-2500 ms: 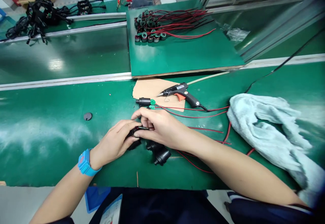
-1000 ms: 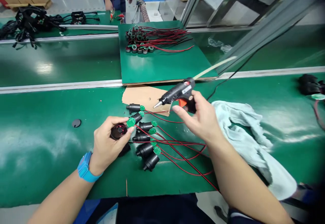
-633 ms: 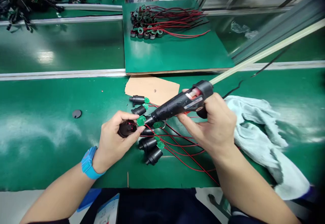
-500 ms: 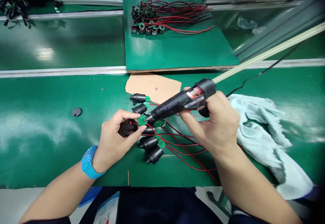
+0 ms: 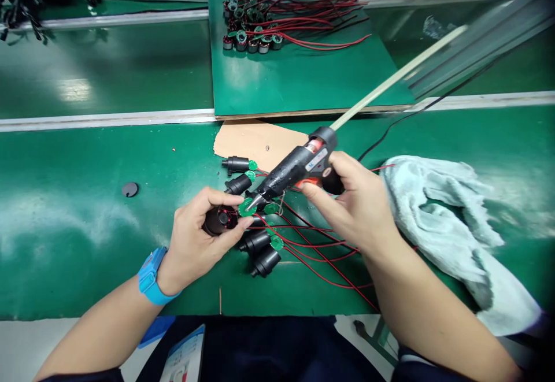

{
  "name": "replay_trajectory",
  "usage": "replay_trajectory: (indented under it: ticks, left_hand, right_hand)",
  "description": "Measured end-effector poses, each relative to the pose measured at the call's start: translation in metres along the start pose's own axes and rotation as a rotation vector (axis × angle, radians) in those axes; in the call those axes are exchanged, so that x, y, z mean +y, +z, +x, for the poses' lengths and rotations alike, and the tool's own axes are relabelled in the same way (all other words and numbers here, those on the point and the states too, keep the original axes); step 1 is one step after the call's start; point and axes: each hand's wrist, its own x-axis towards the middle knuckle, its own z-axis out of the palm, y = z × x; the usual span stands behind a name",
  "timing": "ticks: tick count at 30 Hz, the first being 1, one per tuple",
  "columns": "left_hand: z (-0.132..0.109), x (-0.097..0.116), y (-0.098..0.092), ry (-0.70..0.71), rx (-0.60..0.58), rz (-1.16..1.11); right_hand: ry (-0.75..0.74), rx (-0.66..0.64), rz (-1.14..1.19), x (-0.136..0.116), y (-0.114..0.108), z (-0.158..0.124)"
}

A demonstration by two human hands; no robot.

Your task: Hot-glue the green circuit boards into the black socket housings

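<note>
Near the centre of the frame, the left hand [image 5: 195,240] was curled around a round black plastic housing [image 5: 218,220], thumb and fingers closed on its rim, with a small green disc-shaped circuit board [image 5: 247,207] pinched against the fingertips. The right hand [image 5: 351,206] was wrapped tight about the grip of a matte black glue gun [image 5: 299,165], one finger lying along the orange trigger. The gun's tapered metal nozzle touched the green board. A long, pale, translucent glue stick [image 5: 390,81] jutted from the gun's back toward the upper right.

Just right of the held housing lay several more cylindrical black housings [image 5: 264,262], each with a green board and thin red wires [image 5: 321,260] trailing to the lower right. A ragged piece of brown cardboard [image 5: 260,139] sat just above them on the glossy green bench [image 5: 87,220]. A fluffy, crumpled pale cloth [image 5: 446,214] lay at right. On a flat green board [image 5: 303,81] at upper centre sat a heap of wound coils with red leads [image 5: 269,23]. A small dark disc [image 5: 129,189] lay at left.
</note>
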Motion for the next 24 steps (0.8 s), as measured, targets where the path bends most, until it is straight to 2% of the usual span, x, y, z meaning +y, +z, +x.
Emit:
replay_trajectory:
  ticks: [4, 7, 12, 16, 18, 20, 24]
  left_hand:
    - [0.000, -0.001, 0.000, 0.021, -0.003, -0.014]
    - [-0.001, -0.002, -0.001, 0.011, -0.005, -0.004]
    - [-0.002, -0.003, -0.001, -0.055, -0.003, -0.007]
    - [-0.001, -0.001, 0.001, -0.115, -0.004, -0.030]
    - [-0.001, 0.000, 0.001, -0.115, -0.002, -0.029]
    - [0.000, 0.001, 0.000, -0.093, 0.005, -0.028]
    - [0.001, -0.001, -0.002, -0.041, 0.030, -0.012]
  right_hand:
    - [0.065, -0.087, 0.123, 0.006, 0.003, 0.002]
    - [0.055, -0.060, 0.076, 0.006, 0.002, 0.002]
    - [-0.014, 0.065, -0.159, 0.000, -0.001, -0.003]
    - [-0.109, 0.217, -0.509, -0.008, -0.002, -0.009]
    - [-0.057, 0.224, -0.649, -0.007, -0.003, -0.009]
    - [0.049, 0.184, -0.675, 0.001, -0.003, -0.006]
    - [0.229, 0.071, -0.470, 0.038, -0.004, 0.004]
